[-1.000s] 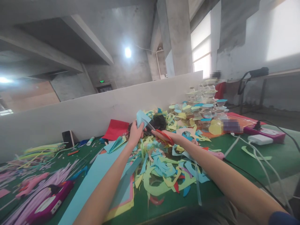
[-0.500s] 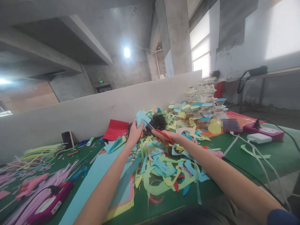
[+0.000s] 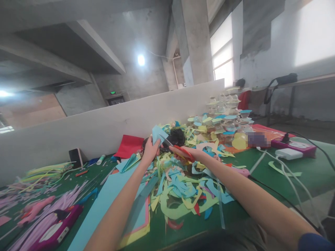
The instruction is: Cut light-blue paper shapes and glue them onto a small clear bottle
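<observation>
My left hand [image 3: 151, 150] pinches a small folded piece of light blue paper [image 3: 158, 134], held up over the table. Closed around the red handles of a pair of scissors [image 3: 186, 153], my right hand [image 3: 192, 153] is just right of the paper. The scissor blades reach left to the paper's lower right edge, and the tips are hard to make out. Under both hands spreads a heap of blue, green and yellow paper scraps [image 3: 180, 188]. A black plastic bag [image 3: 177, 137] lies right behind the blades.
Blue paper sheets [image 3: 104, 205] lie under my left forearm. Clear cups with paper discs [image 3: 230, 122] are stacked at the back right. A phone [image 3: 75, 158], purple power strips [image 3: 59, 228], a pink glue gun [image 3: 36, 209] and white cables [image 3: 293, 181] lie around. A low white partition [image 3: 104, 122] stands behind.
The scissor blades look slightly more apart at the blue paper than before. Both hands stay in nearly the same place; the view has shifted a little.
</observation>
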A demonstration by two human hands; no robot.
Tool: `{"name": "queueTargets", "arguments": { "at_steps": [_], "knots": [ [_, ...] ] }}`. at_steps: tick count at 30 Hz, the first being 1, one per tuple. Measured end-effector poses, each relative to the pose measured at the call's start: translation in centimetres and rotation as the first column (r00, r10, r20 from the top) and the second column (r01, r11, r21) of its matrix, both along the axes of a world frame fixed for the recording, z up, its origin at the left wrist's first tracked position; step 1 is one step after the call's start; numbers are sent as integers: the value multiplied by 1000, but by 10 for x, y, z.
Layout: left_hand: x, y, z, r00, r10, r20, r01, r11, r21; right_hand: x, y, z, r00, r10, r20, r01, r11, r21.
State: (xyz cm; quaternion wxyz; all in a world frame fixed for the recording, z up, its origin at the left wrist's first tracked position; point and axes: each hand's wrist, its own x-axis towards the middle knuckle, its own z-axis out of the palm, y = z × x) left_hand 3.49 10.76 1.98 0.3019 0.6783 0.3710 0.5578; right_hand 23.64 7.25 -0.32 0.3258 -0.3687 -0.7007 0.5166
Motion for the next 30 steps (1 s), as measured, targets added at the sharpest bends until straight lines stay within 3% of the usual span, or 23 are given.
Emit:
{"name": "queueTargets", "arguments": {
  "at_steps": [13, 23, 30],
  "knots": [
    [0, -1, -1, 1000, -5, 2, 5, 1000, 12, 2, 3, -2, 1000, -1, 26, 0, 1000, 23],
    [-3, 1, 1, 999, -54, -2, 53, 998, -16, 1, -9, 9, 991, -10, 130, 7, 1000, 19],
    [-1, -2, 3, 995, -88, -42, 85, 995, -57, 3, -7, 9, 995, 100, -10, -101, 995, -27]
  ]
}}
